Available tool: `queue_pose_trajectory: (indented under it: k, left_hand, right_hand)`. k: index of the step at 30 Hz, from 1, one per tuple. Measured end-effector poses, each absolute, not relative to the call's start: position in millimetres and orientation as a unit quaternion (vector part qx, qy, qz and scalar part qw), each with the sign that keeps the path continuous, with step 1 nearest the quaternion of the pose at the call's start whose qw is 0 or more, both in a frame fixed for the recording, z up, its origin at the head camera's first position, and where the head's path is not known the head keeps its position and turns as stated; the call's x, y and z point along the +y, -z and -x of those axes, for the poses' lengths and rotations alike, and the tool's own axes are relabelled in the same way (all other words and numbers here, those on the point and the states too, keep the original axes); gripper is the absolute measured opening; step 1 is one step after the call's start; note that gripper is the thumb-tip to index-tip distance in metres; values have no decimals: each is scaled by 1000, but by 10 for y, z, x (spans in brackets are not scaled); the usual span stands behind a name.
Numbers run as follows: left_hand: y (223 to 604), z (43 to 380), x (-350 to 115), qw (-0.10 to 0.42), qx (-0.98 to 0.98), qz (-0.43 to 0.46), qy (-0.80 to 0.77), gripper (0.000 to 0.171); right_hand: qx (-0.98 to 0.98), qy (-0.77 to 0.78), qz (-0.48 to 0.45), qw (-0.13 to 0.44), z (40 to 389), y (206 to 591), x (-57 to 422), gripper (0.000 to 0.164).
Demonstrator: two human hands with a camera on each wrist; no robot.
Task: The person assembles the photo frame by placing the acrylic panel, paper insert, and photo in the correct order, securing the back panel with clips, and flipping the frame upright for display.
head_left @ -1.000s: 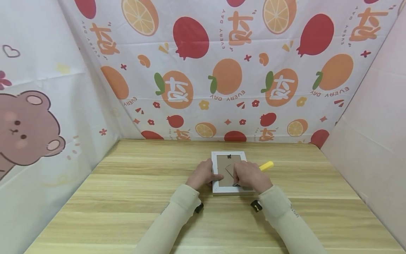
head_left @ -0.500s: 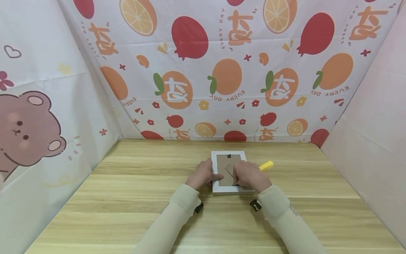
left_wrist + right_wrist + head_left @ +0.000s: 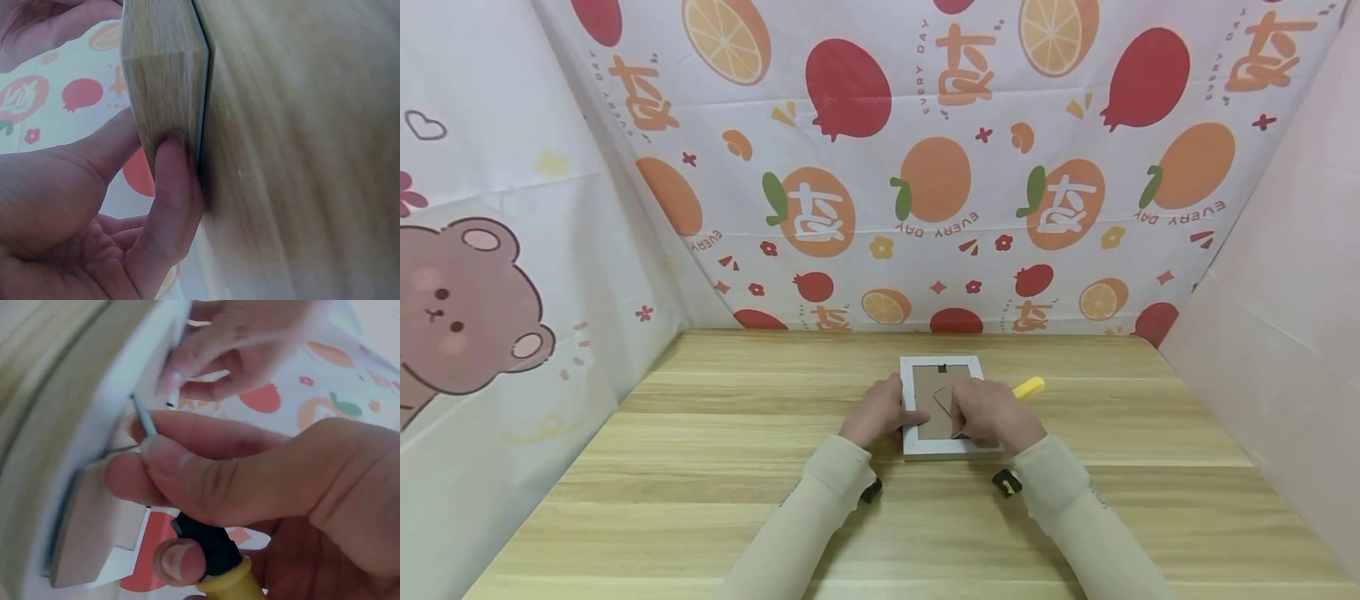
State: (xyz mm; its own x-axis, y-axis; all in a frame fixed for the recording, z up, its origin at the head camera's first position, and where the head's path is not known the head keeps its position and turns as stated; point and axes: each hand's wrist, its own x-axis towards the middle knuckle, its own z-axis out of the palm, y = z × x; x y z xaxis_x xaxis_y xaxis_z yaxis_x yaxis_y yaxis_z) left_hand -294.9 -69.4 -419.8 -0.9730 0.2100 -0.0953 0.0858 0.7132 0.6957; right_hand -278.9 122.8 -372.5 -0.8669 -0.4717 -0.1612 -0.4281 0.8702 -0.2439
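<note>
A white picture frame [image 3: 951, 448] lies face down on the table, its brown backing board [image 3: 929, 385] upward. My left hand [image 3: 878, 412] grips the frame's left side, thumb over the backing; in the left wrist view a finger presses the frame's wood-grain edge [image 3: 164, 81]. With my right hand [image 3: 992, 414] I hold a screwdriver [image 3: 1028, 388] with a yellow handle. The right wrist view shows thumb and fingers pinching its metal shaft [image 3: 145, 419], tip at the inner edge of the white border. A brown flap [image 3: 87, 534] stands near it; my fingers hide part of the backing.
The wood-grain table [image 3: 737, 467] extends around the frame. A fruit-printed cloth [image 3: 880, 167] hangs behind it. White cloth walls stand on both sides, the left one with a printed bear [image 3: 467, 308]. A small black hanger [image 3: 942, 368] sits at the backing's far edge.
Both hands keep their hold on the frame and screwdriver. The screwdriver's handle has shifted very slightly; otherwise the scene looks the same.
</note>
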Motion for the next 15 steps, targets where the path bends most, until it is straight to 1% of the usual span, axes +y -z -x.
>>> queue_pose_trajectory:
  k: [2, 6, 8, 15]
  left_hand:
    - [4189, 2942, -696, 86, 921, -81, -372, 49]
    - [4168, 2937, -700, 84, 922, -80, -369, 49]
    - [4158, 2940, -705, 82, 923, -79, -367, 49]
    - [4188, 2939, -717, 87, 921, -84, -370, 47]
  right_hand:
    - [956, 107, 249, 109, 2803, 3671, 1272, 26]
    - [953, 128, 260, 92, 2828, 3541, 1358, 26]
    - [953, 134, 258, 84, 2844, 3497, 1376, 22]
    - [955, 139, 254, 57, 2943, 3495, 1364, 15]
